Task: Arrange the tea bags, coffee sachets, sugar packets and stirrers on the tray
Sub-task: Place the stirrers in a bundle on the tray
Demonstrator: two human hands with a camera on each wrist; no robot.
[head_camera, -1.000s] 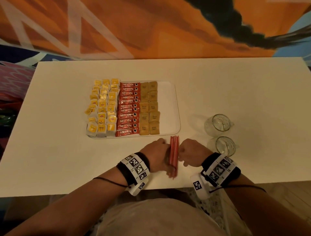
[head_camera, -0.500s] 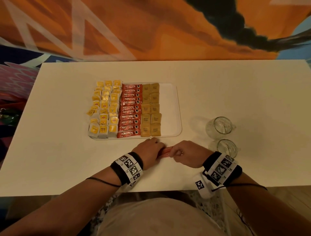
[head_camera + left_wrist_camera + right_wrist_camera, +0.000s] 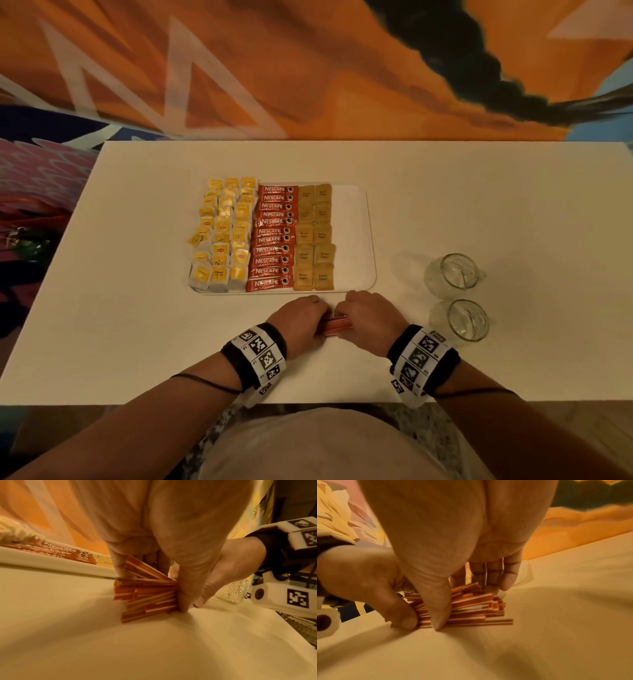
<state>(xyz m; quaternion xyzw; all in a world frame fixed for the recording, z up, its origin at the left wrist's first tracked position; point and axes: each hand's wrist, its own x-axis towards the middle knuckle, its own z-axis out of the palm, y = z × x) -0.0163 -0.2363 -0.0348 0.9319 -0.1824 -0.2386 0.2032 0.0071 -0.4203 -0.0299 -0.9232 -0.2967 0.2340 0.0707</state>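
Glass mugs stand right of both hands' stirrers.

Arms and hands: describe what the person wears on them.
Bare forearms and bare hands, left hand and right hand. Each wrist carries a black fabric wristband under a white blocky camera mount printed with black square markers. A thin black cable trails along each forearm.

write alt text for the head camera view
Both hands, left and right, grip a bundle of red stirrers on a white table, just in front of a tray lined with tea bags, coffee sachets and sugar packets.
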